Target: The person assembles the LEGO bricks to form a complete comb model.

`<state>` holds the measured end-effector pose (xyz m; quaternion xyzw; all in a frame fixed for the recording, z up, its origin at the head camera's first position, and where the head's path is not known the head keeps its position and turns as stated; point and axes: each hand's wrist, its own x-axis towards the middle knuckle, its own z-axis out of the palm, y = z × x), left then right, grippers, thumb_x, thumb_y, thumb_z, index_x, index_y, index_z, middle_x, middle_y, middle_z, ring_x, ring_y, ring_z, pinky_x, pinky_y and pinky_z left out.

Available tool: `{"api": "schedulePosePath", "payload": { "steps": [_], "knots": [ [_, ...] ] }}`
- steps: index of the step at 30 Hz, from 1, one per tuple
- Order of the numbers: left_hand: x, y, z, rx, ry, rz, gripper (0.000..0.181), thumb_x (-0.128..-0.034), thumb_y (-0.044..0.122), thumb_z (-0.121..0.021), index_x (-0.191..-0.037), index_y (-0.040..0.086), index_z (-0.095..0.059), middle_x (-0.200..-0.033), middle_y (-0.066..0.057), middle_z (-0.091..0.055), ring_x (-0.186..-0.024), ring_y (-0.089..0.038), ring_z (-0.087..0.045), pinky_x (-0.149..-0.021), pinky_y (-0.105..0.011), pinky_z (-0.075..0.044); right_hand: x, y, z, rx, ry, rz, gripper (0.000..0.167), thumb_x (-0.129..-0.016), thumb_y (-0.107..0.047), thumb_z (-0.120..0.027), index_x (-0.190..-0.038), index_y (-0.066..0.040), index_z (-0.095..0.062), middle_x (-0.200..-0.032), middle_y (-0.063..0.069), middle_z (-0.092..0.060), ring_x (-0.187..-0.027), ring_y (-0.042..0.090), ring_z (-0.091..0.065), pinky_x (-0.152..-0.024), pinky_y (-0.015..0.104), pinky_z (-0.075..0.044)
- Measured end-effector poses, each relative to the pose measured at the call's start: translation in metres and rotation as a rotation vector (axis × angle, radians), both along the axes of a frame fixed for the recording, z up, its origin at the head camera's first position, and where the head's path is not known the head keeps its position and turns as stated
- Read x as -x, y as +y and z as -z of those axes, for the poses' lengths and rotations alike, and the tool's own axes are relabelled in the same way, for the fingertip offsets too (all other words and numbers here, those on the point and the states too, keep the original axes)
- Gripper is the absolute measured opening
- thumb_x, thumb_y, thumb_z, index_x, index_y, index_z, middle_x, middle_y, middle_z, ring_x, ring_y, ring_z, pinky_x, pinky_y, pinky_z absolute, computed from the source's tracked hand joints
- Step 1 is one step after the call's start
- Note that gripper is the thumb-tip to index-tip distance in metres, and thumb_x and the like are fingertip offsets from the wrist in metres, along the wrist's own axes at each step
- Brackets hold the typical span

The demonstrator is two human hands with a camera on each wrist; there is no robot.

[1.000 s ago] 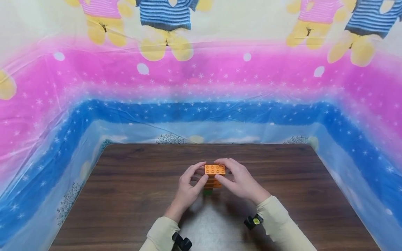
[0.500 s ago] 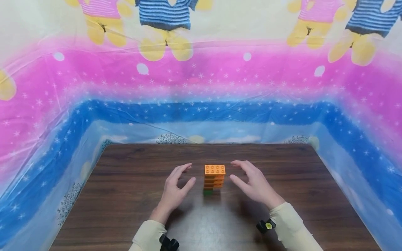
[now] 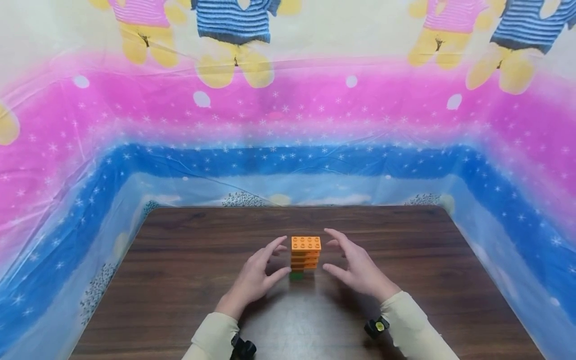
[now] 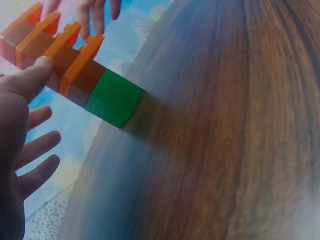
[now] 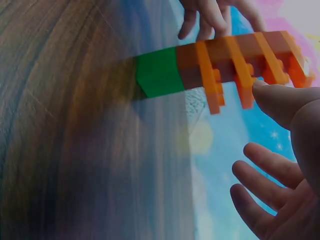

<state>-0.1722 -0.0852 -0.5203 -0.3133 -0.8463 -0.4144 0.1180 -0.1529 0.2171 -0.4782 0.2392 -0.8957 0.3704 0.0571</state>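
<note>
A tower of toy building bricks [image 3: 306,243] stands upright on the table. At its foot sits a green brick [image 4: 114,97]; above it, brown bricks [image 5: 189,65] alternate with overhanging orange plates [image 5: 210,82]. The topmost orange plate shows its studs in the head view. My left hand [image 3: 253,277] is at the tower's left side, fingers spread and thumb beside the lower part; whether the thumb touches cannot be told. On the other side, my right hand [image 3: 360,270] is held with fingers extended and a small gap to the tower in the head view. Neither hand grips anything.
The dark wood-grain table [image 3: 180,250] has rounded far corners. A patterned pink and blue cloth [image 3: 288,160] hangs behind it and along both sides. Black wrist cameras [image 3: 375,327] are strapped at both sleeves.
Both hands first drew apart from the tower's upper part, then came back inward, the left farther than the right and a little lower. The tower has stayed standing in place.
</note>
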Motion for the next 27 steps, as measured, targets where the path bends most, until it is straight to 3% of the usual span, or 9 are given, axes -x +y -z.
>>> {"api": "schedulePosePath", "payload": {
  "steps": [7,12,20,27],
  "knots": [
    [-0.003,0.005,0.002,0.092,0.012,0.005,0.095,-0.0942,0.022,-0.082,-0.167,0.037,-0.022,-0.131,0.002,-0.072,-0.121,-0.021,-0.067,-0.1,-0.052,-0.054,0.003,-0.012,0.013,0.01,0.021,-0.082,0.108,-0.089,-0.012,-0.086,-0.168,-0.033,-0.014,-0.132,0.005,-0.068,-0.122,0.025,-0.066,-0.097,0.054,-0.056],
    [-0.003,0.006,0.005,0.087,-0.008,0.015,0.095,-0.0956,0.021,-0.08,-0.167,0.039,-0.02,-0.129,0.002,-0.073,-0.121,-0.021,-0.067,-0.101,-0.051,-0.054,0.005,-0.017,0.02,0.003,0.025,-0.091,0.111,-0.089,-0.008,-0.085,-0.167,-0.034,-0.011,-0.127,0.003,-0.07,-0.119,0.02,-0.068,-0.098,0.05,-0.056],
    [-0.002,0.01,0.009,0.067,0.014,0.021,0.096,-0.0951,0.017,-0.08,-0.167,0.037,-0.02,-0.127,0.001,-0.074,-0.118,-0.022,-0.068,-0.099,-0.05,-0.055,0.007,-0.021,0.027,0.019,0.084,-0.074,0.105,-0.091,-0.004,-0.082,-0.167,-0.03,-0.015,-0.118,-0.001,-0.071,-0.109,0.013,-0.069,-0.093,0.041,-0.059],
    [0.0,0.012,0.011,0.024,-0.004,0.052,0.091,-0.0972,0.014,-0.077,-0.167,0.035,-0.023,-0.124,-0.002,-0.074,-0.115,-0.022,-0.071,-0.096,-0.047,-0.057,0.008,-0.021,0.029,0.045,0.067,-0.053,0.102,-0.092,-0.002,-0.08,-0.167,-0.028,-0.016,-0.116,0.0,-0.072,-0.105,0.012,-0.07,-0.092,0.04,-0.06]
  ]
}}
